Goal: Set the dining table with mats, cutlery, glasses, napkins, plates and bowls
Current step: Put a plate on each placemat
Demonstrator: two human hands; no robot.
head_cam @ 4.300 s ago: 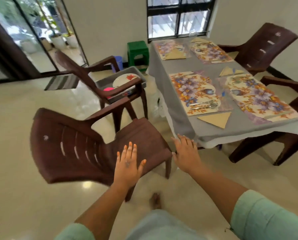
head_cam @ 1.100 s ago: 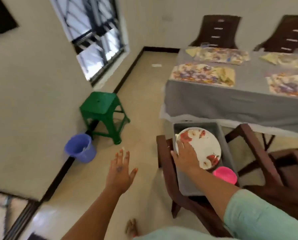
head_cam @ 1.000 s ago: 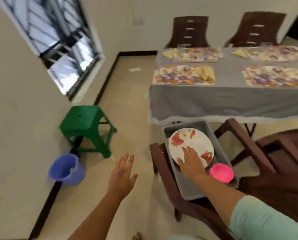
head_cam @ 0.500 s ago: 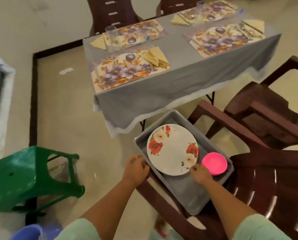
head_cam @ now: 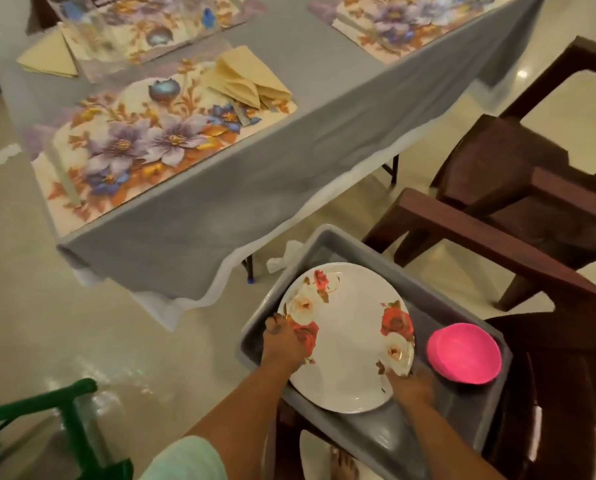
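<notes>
on the left, the flower mat (head_cam: 144,140) on the dining table (head_cam: 324,74) has a napkin (head_cam: 248,81) but no plate yet. half a second ago the left hand (head_cam: 282,344) held the gray tub (head_cam: 383,441); now it grips the left edge of the flower plate (head_cam: 348,334), and the right hand (head_cam: 411,386) grips the right edge. the plate sits in the tub on the brown chair (head_cam: 497,244), beside the pink bowl (head_cam: 464,351). it looks ready to lift.

readable text: none | round white floral-print plate (head_cam: 345,341): flower pattern only, no lettering | rectangular floral placemat (head_cam: 144,147): printed blossoms, no words | grey plastic tub (head_cam: 386,434): no label visible
</notes>
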